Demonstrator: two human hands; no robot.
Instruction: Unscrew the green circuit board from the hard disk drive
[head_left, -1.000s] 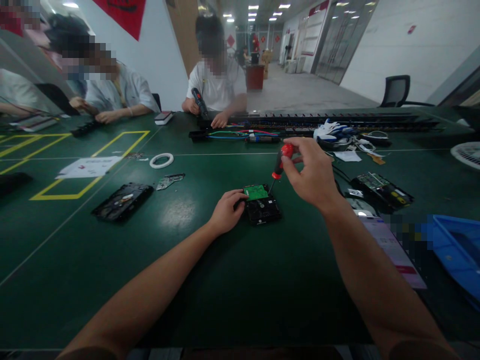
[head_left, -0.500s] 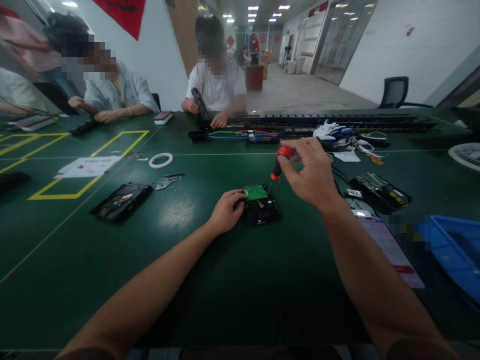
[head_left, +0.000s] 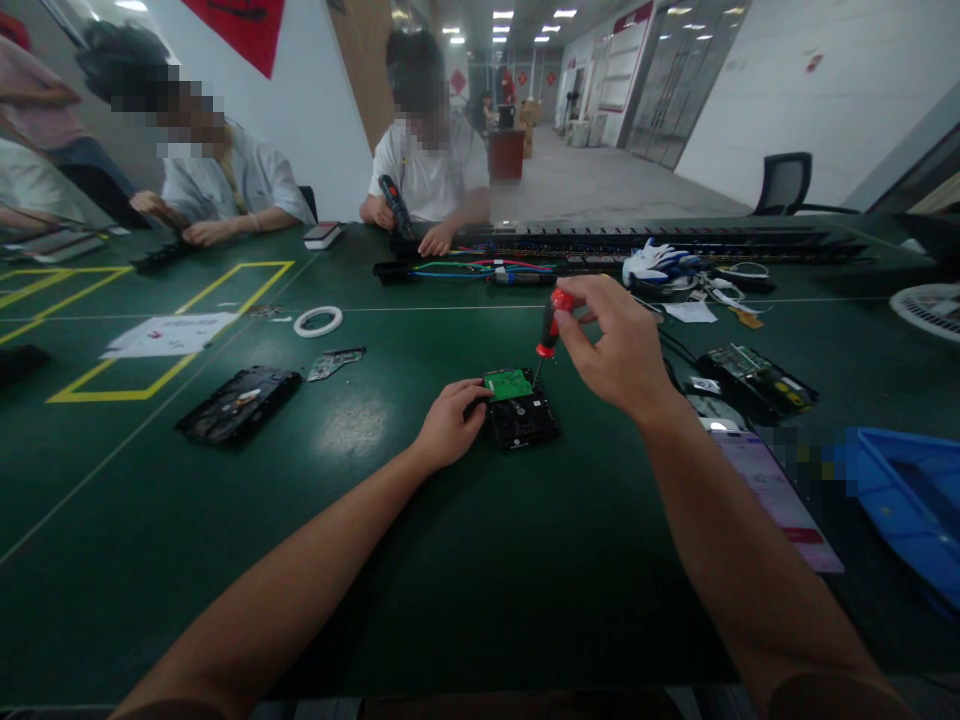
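Observation:
A black hard drive (head_left: 523, 424) with a green circuit board (head_left: 508, 384) at its far end lies on the green table (head_left: 420, 600). My left hand (head_left: 452, 425) grips the drive's left edge with its fingers. Above and right of the drive, my right hand (head_left: 611, 345) holds a red and black screwdriver (head_left: 552, 325) by its handle. The screwdriver is tilted slightly, its tip down at the right edge of the circuit board. Whether the tip sits in a screw is too small to tell.
Left are an opened black case (head_left: 240, 403), a loose board (head_left: 335, 362) and a white ring (head_left: 318, 321). Right are a phone (head_left: 776, 495), a blue bin (head_left: 911, 500) and black electronics (head_left: 757, 380). Cables and gloves (head_left: 660, 264) lie beyond; two people work across the table.
The view has shifted slightly. The screwdriver's handle looks a little more upright, and the fingers of my right hand have moved slightly on it. My left hand stays on the drive.

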